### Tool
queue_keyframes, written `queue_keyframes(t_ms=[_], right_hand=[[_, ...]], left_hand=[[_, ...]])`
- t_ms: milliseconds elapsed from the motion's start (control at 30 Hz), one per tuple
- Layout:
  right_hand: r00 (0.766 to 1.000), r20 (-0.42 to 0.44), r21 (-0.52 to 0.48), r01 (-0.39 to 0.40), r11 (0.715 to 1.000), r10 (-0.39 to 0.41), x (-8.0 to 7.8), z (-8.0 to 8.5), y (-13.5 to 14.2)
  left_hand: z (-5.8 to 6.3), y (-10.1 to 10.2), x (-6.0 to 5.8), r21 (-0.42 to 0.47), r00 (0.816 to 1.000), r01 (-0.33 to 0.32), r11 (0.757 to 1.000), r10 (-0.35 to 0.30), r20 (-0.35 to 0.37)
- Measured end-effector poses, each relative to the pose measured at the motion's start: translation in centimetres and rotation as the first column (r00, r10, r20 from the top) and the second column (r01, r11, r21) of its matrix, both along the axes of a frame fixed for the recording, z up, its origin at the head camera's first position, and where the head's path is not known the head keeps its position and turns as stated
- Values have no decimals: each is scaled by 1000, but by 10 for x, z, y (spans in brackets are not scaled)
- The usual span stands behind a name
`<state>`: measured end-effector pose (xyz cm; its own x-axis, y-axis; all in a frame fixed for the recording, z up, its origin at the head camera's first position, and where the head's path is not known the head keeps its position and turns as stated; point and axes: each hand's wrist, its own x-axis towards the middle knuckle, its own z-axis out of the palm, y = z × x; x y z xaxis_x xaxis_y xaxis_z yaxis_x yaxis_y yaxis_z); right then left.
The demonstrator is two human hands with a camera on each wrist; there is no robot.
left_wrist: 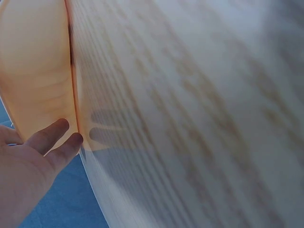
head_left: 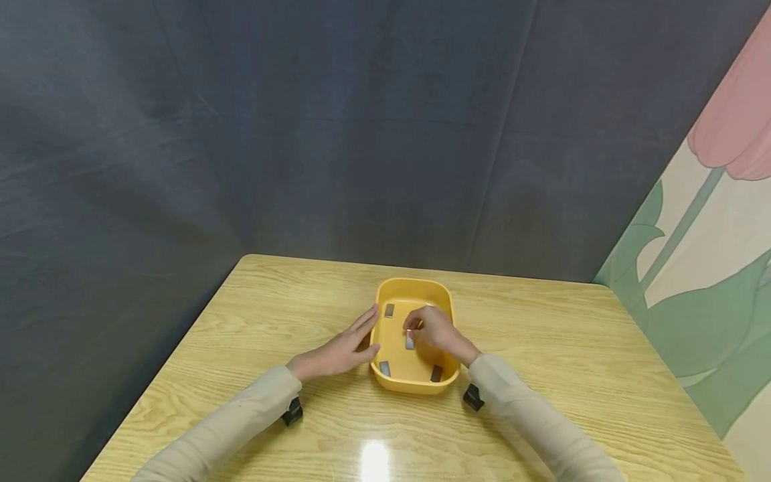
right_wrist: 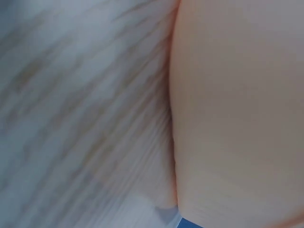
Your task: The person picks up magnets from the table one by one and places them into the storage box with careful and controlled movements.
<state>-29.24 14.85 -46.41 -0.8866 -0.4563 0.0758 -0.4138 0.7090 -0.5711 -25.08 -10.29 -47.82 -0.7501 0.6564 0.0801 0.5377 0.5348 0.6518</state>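
A yellow plastic basin (head_left: 415,386) stands on the table. My left hand (head_left: 337,351) touches its left side with straight fingers; the left wrist view also shows this hand (left_wrist: 35,161) against the basin wall (left_wrist: 35,61). Inside the basin, my right hand (head_left: 436,331) pinches the upper end of a small grey rectangular block (head_left: 410,342) near the middle. Other small blocks lie near the corners: one at upper left (head_left: 389,310), one at lower left (head_left: 385,369), a darker one at lower right (head_left: 436,373). The right wrist view shows only the basin's outer wall (right_wrist: 237,114) and tabletop, not the hand.
The wooden table (head_left: 289,294) extends around the basin on all sides. Behind and to the left hangs a dark blue curtain (head_left: 361,134). A wall with a painted flower (head_left: 693,321) borders the right side. A dark wrist device (head_left: 473,397) sits under the right sleeve.
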Motion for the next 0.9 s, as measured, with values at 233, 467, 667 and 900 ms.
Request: queue_keyframes(t_ms=[233, 467, 667, 900], right_hand=[[1000, -15, 22, 24, 999, -24, 0, 0, -4], [999, -28, 48, 35, 998, -33, -1, -1, -6], [999, -50, 58, 7, 998, -4, -2, -3, -6], [999, -48, 47, 1, 999, 1, -2, -5, -6]], left_hand=[[-1, 0, 0, -12, 1000, -9, 1000, 9, 4], [1, 1, 1, -6, 1000, -7, 1000, 7, -1], [2, 1, 1, 9, 1000, -4, 1000, 4, 4], [0, 2, 0, -6, 1000, -7, 1000, 7, 7]])
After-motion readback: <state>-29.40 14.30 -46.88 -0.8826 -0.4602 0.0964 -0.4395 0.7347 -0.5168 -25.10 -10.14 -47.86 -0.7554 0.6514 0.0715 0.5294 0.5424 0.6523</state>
